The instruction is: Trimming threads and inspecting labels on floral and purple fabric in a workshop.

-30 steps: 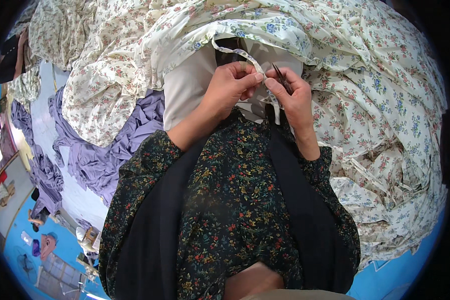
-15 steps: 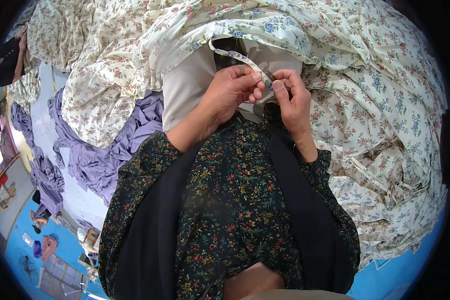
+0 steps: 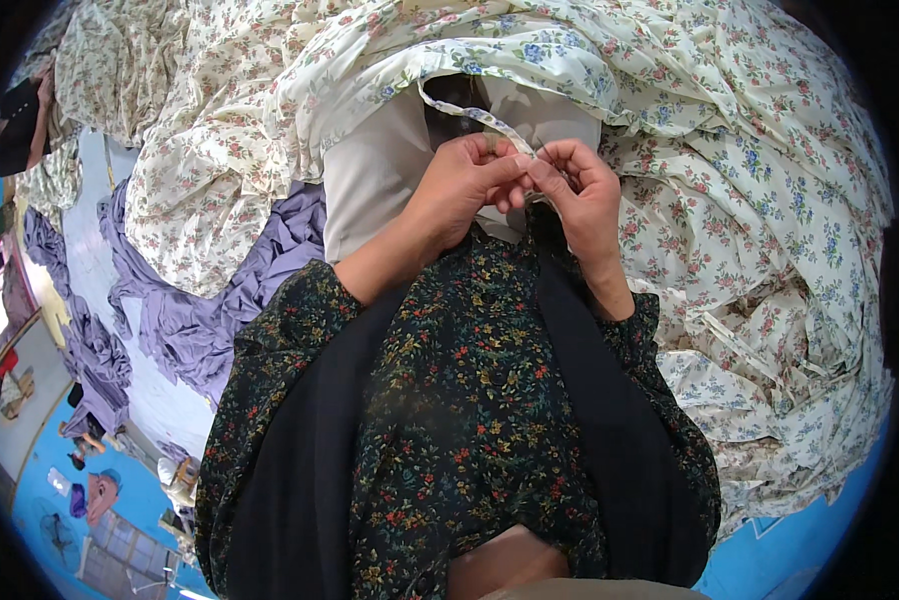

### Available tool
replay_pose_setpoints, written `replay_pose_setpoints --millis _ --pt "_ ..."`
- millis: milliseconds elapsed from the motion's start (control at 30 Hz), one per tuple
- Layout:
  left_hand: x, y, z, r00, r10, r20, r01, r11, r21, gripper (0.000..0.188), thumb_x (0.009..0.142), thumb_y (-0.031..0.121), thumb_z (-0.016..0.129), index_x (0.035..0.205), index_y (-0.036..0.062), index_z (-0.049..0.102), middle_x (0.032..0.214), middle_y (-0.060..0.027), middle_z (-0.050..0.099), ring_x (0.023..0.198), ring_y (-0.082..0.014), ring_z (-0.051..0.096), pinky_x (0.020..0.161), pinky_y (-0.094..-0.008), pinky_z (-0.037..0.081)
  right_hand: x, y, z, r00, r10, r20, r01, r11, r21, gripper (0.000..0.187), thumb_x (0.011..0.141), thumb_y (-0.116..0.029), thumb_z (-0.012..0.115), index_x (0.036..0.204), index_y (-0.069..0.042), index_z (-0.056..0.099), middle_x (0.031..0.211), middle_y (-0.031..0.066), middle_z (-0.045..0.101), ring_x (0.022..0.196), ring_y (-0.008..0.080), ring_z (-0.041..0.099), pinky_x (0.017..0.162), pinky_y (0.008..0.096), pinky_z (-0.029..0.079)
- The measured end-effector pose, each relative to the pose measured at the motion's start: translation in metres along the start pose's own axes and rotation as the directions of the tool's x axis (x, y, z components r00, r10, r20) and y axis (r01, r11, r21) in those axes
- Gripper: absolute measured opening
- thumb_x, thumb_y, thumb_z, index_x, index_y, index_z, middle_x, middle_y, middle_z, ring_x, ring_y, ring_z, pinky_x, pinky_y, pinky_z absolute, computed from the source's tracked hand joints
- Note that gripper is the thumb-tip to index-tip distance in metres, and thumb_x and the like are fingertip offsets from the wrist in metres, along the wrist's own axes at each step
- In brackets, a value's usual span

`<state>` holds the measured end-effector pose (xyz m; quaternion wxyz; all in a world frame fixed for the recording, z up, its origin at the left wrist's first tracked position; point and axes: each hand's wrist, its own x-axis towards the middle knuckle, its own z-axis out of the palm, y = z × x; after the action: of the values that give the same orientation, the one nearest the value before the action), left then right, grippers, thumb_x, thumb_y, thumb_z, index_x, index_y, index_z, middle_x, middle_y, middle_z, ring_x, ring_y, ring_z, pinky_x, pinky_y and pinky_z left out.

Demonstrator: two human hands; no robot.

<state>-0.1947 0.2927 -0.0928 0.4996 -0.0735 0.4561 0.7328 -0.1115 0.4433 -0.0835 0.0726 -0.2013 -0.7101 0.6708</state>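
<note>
A narrow floral fabric strap [image 3: 477, 115] curves down from the hem of a white cloth with blue and red flowers [image 3: 540, 55]. My left hand [image 3: 475, 175] pinches the strap between thumb and fingers. Close against it, my right hand [image 3: 577, 187] is closed on the strap's lower end, its thumb meeting the left thumb. The fingers cover that end, so its tip is hidden. Both hands are held above my lap, in front of light grey trousers [image 3: 365, 165].
Heaps of white floral cloth [image 3: 750, 220] surround me at the front and right. Purple cloth [image 3: 210, 320] lies bunched to the left on a pale surface [image 3: 155, 385]. At the far left edge another person's arm and dark clothing [image 3: 18, 125] show.
My right hand has moved slightly left and up along the strap, and the thumbs of both hands now meet. The stretch of strap between the hands is now covered.
</note>
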Motion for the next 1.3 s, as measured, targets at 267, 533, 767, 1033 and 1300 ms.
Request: replay_pose_setpoints --millis 267,533,767,1033,1300 --pt "-0.005 0.01 0.004 0.987 0.133 -0.095 -0.111 0.973 0.202 0.019 0.092 0.016 0.063 0.092 -0.0027 0.061 0.079 -0.0069 0.066 0.059 -0.0094 0.06 0.051 -0.0201 0.046 0.009 -0.002 -0.004 0.994 0.067 0.086 -0.059 0.993 -0.098 0.014 0.089 -0.013 0.067 0.095 -0.002 0.063 0.08 -0.0015 0.062 0.068 0.0028 0.052 0.061 0.0207 0.042" --pt "-0.009 0.009 0.002 0.992 0.113 -0.05 -0.092 0.947 0.306 0.019 0.094 0.015 0.061 0.092 -0.0046 0.06 0.078 -0.008 0.066 0.059 -0.0111 0.061 0.051 -0.0225 0.048 0.025 -0.004 -0.007 0.982 0.119 0.144 -0.145 0.972 0.186 0.013 0.092 -0.015 0.063 0.094 -0.002 0.06 0.079 -0.0047 0.055 0.065 0.0027 0.047 0.059 0.0192 0.038" --pt "-0.008 0.01 0.001 0.993 0.097 -0.067 -0.088 0.988 0.129 0.019 0.094 0.015 0.061 0.092 -0.0041 0.06 0.078 -0.0072 0.065 0.059 -0.0106 0.06 0.052 -0.0222 0.048 0.014 -0.002 -0.011 0.999 -0.038 0.013 0.039 0.998 -0.058 0.025 0.095 -0.025 0.059 0.104 -0.001 0.06 0.089 -0.0003 0.063 0.074 0.0086 0.057 0.068 0.022 0.044" --pt "-0.007 0.008 0.002 0.991 0.118 -0.061 -0.114 0.991 0.077 0.018 0.094 0.014 0.061 0.092 -0.0039 0.059 0.079 -0.0085 0.065 0.06 -0.0118 0.061 0.052 -0.0228 0.049 0.008 -0.006 -0.002 0.982 -0.141 0.126 0.181 0.896 -0.405 0.019 0.092 -0.024 0.062 0.097 -0.006 0.061 0.072 0.0099 0.065 0.062 0.023 0.064 0.058 0.0315 0.048" --pt "-0.008 0.017 0.002 0.99 0.1 -0.098 -0.09 0.991 0.102 0.016 0.093 0.013 0.062 0.092 -0.0025 0.06 0.077 -0.0072 0.065 0.058 -0.0109 0.059 0.051 -0.0222 0.047 0.01 0.0 -0.01 0.993 -0.004 0.114 0.017 0.993 -0.114 0.018 0.093 -0.02 0.064 0.097 -0.002 0.062 0.072 0.0033 0.065 0.064 0.0117 0.061 0.06 0.0261 0.047"
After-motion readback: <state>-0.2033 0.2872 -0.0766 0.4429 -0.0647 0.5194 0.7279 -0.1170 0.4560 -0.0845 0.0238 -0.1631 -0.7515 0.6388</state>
